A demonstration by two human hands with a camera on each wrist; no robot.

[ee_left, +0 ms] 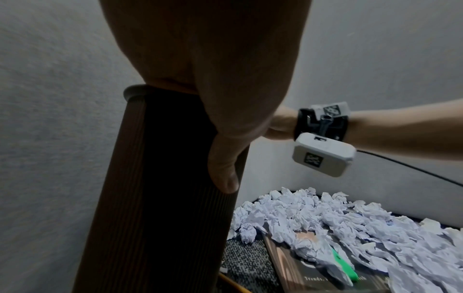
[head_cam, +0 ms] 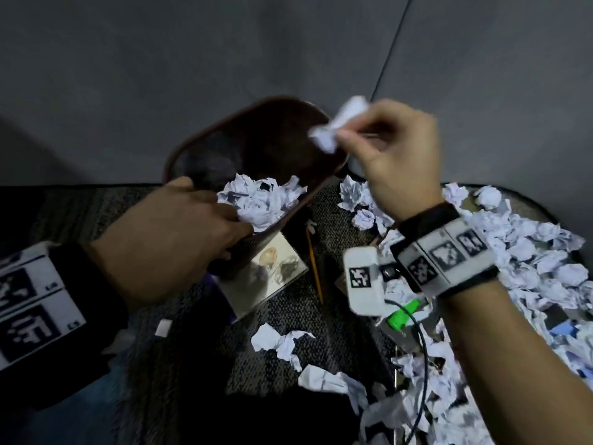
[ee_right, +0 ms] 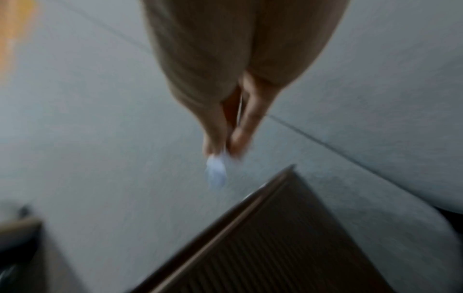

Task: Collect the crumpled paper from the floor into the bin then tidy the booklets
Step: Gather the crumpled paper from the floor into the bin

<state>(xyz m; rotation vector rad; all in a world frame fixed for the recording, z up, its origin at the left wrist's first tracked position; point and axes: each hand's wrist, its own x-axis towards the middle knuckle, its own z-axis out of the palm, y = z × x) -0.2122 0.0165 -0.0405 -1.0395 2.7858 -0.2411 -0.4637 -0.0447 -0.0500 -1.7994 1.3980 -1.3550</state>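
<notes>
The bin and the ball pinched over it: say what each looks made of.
Bin: probably plastic, dark brown and matte, judging by the fine vertical ribs moulded into its wall and its rolled rim.
Ball in the right hand: thin white paper, matte, with sharp creases and crumpled folds.

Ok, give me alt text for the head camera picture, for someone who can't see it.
A right hand pinches a crumpled paper ball above a dark brown bin, which the left hand grips by the rim. Many more paper balls, booklets and a pencil lie on the carpet.

Brown ribbed bin (head_cam: pixel 224 139), seemingly white paper (head_cam: pixel 337 123)
</notes>
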